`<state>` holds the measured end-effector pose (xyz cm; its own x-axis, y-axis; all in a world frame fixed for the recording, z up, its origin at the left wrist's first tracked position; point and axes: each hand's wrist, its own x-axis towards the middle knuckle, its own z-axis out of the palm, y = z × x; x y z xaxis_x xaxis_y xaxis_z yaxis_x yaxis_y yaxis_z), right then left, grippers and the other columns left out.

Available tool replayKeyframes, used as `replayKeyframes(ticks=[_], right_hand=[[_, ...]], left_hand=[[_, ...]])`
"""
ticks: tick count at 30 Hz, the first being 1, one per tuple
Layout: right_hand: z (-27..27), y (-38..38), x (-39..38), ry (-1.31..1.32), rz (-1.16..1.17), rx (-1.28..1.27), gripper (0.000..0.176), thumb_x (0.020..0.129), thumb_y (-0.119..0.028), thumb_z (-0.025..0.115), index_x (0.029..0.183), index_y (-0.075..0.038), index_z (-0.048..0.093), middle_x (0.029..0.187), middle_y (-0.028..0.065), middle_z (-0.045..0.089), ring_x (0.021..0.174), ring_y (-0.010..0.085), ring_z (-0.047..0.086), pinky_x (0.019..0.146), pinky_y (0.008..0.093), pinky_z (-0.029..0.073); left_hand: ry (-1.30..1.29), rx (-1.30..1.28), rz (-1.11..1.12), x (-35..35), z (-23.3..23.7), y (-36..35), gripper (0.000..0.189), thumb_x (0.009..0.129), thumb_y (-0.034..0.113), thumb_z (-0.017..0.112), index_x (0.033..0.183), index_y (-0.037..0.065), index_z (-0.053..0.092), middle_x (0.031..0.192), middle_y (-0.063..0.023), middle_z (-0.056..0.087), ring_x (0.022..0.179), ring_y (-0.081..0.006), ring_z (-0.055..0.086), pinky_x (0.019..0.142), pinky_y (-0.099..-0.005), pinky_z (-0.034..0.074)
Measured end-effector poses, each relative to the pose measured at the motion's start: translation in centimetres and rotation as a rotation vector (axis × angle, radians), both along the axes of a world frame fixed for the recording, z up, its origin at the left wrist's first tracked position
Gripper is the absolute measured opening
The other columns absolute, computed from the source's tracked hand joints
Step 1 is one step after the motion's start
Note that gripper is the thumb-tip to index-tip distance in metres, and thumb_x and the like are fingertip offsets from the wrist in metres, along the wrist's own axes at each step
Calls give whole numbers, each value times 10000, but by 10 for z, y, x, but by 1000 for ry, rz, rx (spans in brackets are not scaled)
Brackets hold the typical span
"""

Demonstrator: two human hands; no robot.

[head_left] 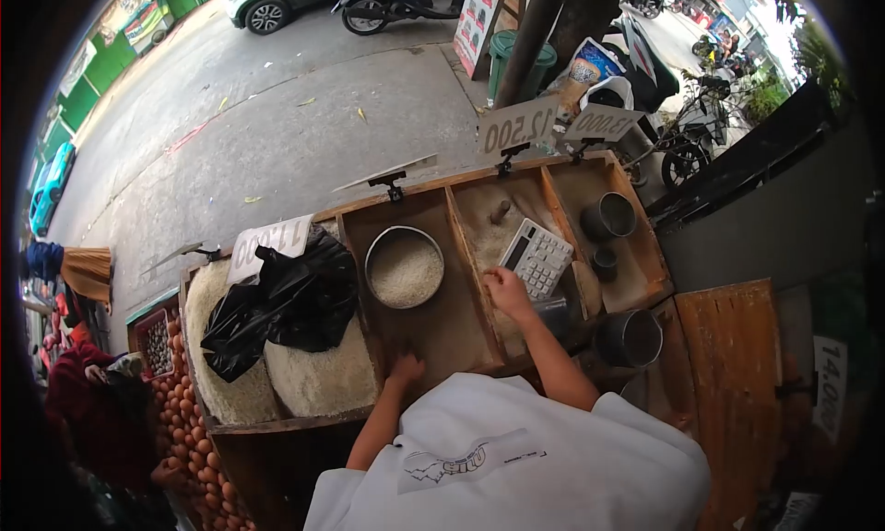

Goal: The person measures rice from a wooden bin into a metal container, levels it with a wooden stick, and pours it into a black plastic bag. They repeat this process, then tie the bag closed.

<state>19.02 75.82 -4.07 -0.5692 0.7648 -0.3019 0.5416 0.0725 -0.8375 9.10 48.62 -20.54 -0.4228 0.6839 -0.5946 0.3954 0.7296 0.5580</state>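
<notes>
soft daylight, brightest at top right, where it washes out; wide-angle view bends toward black rounded edges; lower corners dim, their detail perhaps slightly blurred.

Roadside rice stall: price signs (518, 125), rice bins (318, 374), parked scooter (392, 10).

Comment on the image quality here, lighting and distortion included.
Head view: strong fisheye distortion, with dark, rounded edges around the scene; far street at upper right washed out by daylight; small glints on the black plastic bag; keys of the white calculator distinct, their markings too small to read; left hand dim, its fingers hard to separate.
</notes>
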Motion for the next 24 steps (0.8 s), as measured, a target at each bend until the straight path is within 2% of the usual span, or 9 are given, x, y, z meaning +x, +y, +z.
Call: replayKeyframes(ticks=[2,5,7,12,14,16,18,22,24], right_hand=[[39,41,23,-90,-44,201,333,825,-260,555,1023,1,613,848,168,653,790,320,629,715,386,484],[65,74,67,-369,-51,325,391,813,-294,581,1032,30,598,927,198,634,900,333,602,805,412,464],[66,79,82,-504,-45,332,423,810,-313,593,1060,28,587,978,201,621,954,336,583,842,416,451],[56,69,106,-631,-186,861,660,759,-319,669,1289,-23,411,1214,225,444,1119,390,454,920,453,401],[38,72,114,-704,-215,802,705,749,-240,676,1330,-20,342,1228,243,417,1120,399,452,922,461,403],[24,91,119,-818,-204,459,662,757,-164,652,1326,-34,340,1210,242,435,1108,388,470,914,448,417],[47,92,116,-853,-155,445,669,764,-140,657,1344,-97,328,1212,235,449,1109,397,481,915,440,426],[132,81,113,-589,-193,611,579,742,-111,636,1274,-72,411,1110,219,520,1025,376,533,864,439,446],[181,67,103,-360,-89,697,541,718,-83,637,1222,-51,442,1093,197,529,993,378,541,843,439,446]], left_hand=[[176,-205,-171,17,14,-2,794,842,393,483,1409,-35,128,1405,-396,-15,1329,-513,0,1085,-548,103],[156,-184,-163,15,1,-7,809,811,414,500,1446,81,127,1448,-321,-77,1347,-477,-69,1072,-590,52],[153,-152,-153,10,-15,-13,797,810,409,500,1444,84,142,1449,-322,-58,1347,-480,-46,1073,-587,61],[188,-119,-131,12,-13,-10,754,795,367,519,1423,77,219,1443,-335,29,1340,-493,37,1078,-574,100],[205,-41,-58,10,-11,-11,707,772,316,539,1388,66,299,1438,-323,112,1333,-482,110,1086,-545,137],[212,-37,-68,10,-7,-10,691,764,295,545,1377,70,320,1440,-308,134,1333,-473,128,1090,-530,148],[260,-49,-65,8,0,-7,649,755,264,553,1352,88,372,1451,-261,171,1332,-450,167,1091,-516,167],[327,29,-58,9,-20,-12,594,744,260,596,1284,66,442,1406,-292,242,1302,-464,220,1068,-522,221],[125,139,81,6,-28,-12,551,744,228,551,1250,25,468,1366,-297,307,1282,-453,253,1079,-486,219]])
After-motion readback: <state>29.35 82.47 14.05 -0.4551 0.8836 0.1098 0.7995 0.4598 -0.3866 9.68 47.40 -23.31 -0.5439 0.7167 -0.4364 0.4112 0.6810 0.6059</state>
